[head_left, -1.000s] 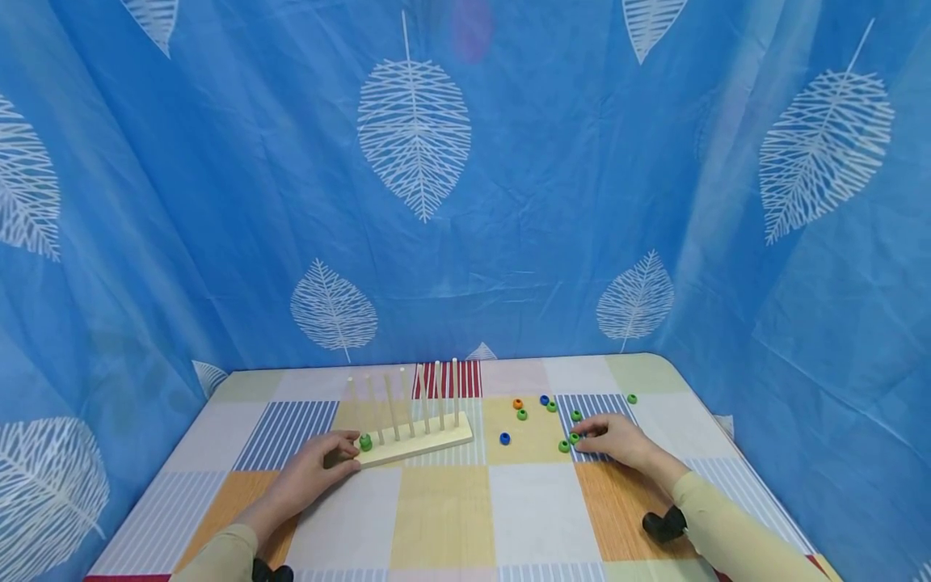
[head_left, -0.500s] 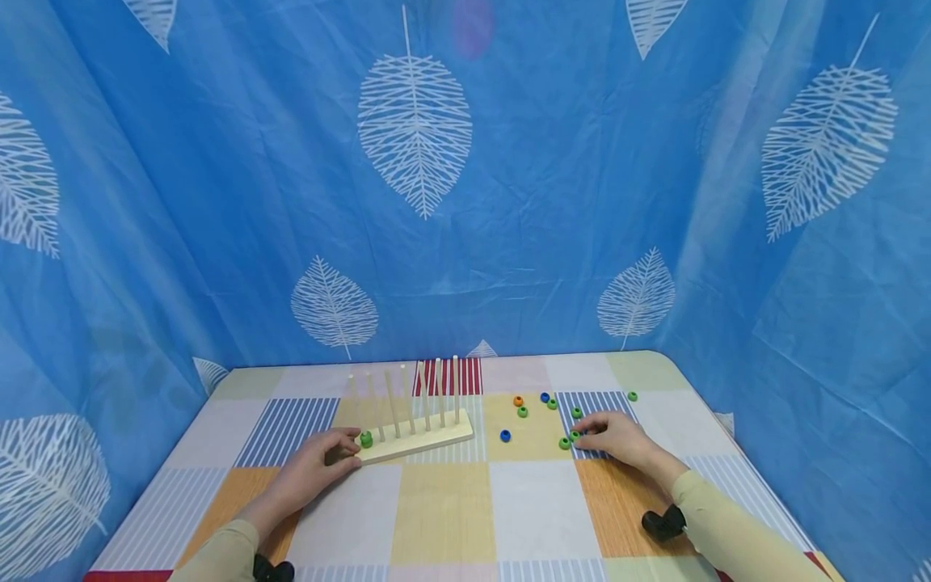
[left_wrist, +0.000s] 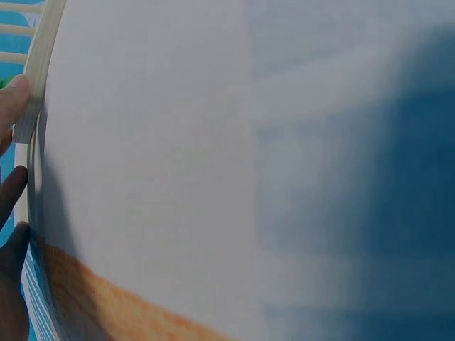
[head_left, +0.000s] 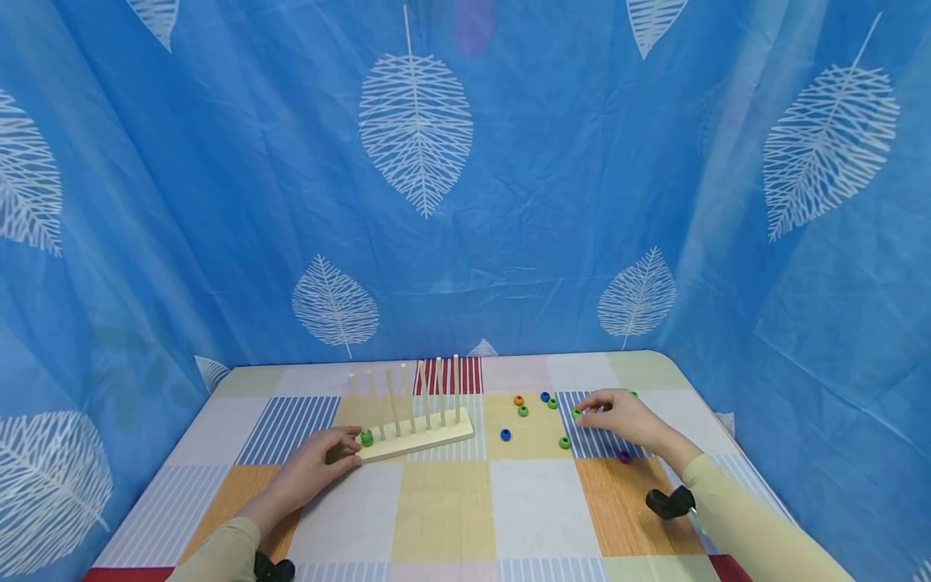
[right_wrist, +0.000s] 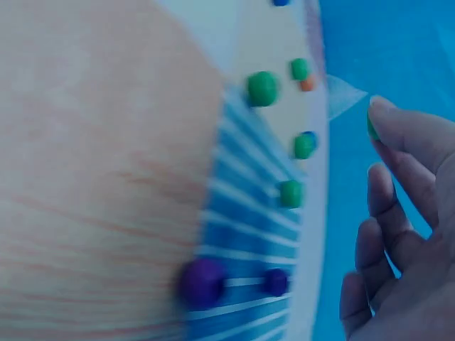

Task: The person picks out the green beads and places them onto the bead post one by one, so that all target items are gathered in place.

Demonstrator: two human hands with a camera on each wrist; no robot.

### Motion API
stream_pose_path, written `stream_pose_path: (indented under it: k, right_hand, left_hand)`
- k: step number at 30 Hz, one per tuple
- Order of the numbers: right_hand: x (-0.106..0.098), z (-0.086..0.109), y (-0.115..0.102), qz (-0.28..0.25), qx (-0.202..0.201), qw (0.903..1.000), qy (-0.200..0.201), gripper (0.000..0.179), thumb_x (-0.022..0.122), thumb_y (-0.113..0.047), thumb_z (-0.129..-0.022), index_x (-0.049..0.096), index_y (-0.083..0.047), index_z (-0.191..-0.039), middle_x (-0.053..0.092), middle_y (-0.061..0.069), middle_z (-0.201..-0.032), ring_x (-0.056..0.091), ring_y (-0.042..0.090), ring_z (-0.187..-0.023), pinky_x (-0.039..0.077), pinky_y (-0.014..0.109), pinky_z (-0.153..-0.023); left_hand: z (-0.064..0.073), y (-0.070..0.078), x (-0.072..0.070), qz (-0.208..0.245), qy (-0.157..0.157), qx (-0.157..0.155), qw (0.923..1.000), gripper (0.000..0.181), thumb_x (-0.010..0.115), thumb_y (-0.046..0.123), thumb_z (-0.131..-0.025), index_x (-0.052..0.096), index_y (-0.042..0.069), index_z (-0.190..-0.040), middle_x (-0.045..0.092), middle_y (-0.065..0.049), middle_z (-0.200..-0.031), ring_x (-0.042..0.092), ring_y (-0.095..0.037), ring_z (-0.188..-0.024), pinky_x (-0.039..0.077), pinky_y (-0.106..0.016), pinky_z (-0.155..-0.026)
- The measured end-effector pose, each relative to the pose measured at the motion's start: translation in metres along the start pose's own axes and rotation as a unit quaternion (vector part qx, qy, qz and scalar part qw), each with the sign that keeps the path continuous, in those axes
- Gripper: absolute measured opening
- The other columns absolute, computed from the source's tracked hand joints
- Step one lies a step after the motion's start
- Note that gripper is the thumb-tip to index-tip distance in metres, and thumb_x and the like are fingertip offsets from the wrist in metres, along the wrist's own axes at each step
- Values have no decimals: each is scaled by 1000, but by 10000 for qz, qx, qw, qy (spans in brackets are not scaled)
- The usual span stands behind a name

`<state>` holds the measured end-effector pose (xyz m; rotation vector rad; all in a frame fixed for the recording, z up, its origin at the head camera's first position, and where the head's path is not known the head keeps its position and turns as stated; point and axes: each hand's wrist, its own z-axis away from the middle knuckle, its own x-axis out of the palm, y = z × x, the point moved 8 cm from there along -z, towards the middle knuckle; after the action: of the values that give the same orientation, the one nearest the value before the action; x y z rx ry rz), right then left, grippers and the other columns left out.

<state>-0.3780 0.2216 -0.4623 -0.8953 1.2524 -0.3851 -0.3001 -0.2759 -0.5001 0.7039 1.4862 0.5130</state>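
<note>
At the left, a wooden peg rack (head_left: 418, 440) with several upright pegs stands on the table. Green beads (head_left: 367, 437) sit on its leftmost peg. My left hand (head_left: 314, 469) holds that end of the rack, its thumb against the front edge. Over on the right, my right hand (head_left: 618, 416) pinches a green bead (right_wrist: 371, 128) between thumb and forefinger, raised off the cloth. The fingers cover much of this bead. Loose green beads (right_wrist: 263, 89) lie on the table near this hand.
Blue beads (head_left: 505, 435), an orange bead (head_left: 519, 400) and more green beads (head_left: 523, 411) lie right of the rack. A purple bead (head_left: 624, 457) lies under the right wrist. Behind the patchwork-covered table (head_left: 444, 509) hangs a blue leaf-print curtain (head_left: 509, 202).
My right hand has lifted a green bead from the striped patch and moved slightly away from me. A purple bead has come into sight beneath the wrist. The left hand stays at the rack.
</note>
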Motion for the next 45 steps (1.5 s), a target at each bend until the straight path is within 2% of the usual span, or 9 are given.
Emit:
stream_pose_path:
  k: [10,15,23,31,45]
  right_hand:
    - [-15,-14,-47,15,-690,9970,-342,26,75,-27,-95,73,-12,-116,64,6,-100,51,26,-87,47,36,-64]
    - [-18,-21,-68,14,-679,9966,-467,26,74,-26,-96,72,-13,-119,66,5,-107,53,26,-89,49,40,-71]
    - [-20,-38,-106,89,-909,9935,-673,26,75,-34,-95,75,-20,-117,68,3,-116,56,28,-94,52,42,-77]
    - [-14,-52,-132,46,-1044,9915,-777,28,75,-36,-94,75,-23,-119,68,0,-117,58,28,-100,53,39,-81]
    - [4,-65,-165,-73,-1287,9869,-971,30,76,-40,-93,74,-25,-119,68,-1,-116,60,27,-98,53,42,-80]
  left_hand:
    - [0,-2,2,-59,21,-58,10000,13,80,26,-91,69,26,-97,62,-7,-140,51,-38,-135,36,-62,-113]
    - [1,-1,1,-94,42,-20,9999,13,80,27,-91,69,26,-97,61,-7,-141,51,-38,-135,36,-62,-112]
    - [0,1,0,-126,54,-17,9999,12,80,26,-91,69,26,-97,61,-7,-142,50,-39,-136,36,-62,-112]
    - [0,0,1,-136,81,-92,9998,13,81,25,-90,70,26,-97,61,-7,-141,50,-38,-136,36,-62,-112]
    - [-2,-2,1,-84,77,-113,9999,12,81,24,-90,70,26,-96,62,-7,-140,50,-38,-135,35,-62,-113]
